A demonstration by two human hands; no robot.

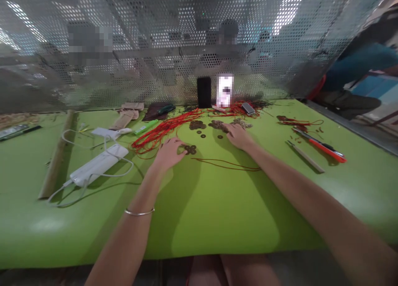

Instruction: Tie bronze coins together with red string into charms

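My left hand (169,154) rests on the green table, its thumb and forefinger apart at the edge of a small cluster of dark round coins with holes (191,149). Farther forward, my right hand (239,135) reaches out with its fingertips down on a pile of similar coins (217,124); what lies under the fingers is hidden. A few loose coins (203,136) lie between the hands, with another dark pile (197,124) behind them. Lighter coins (241,122) show behind my right hand. A thin reddish-brown cord (224,165) lies in front of the coins.
Red cords (164,130) stretch behind my left hand near a green lighter (146,127). A white power strip (99,165) with cables and a wooden stick (57,161) lie left. Right are a red utility knife (329,150) and a pointed tool (306,156). Two phones (204,92) lean on a perforated screen.
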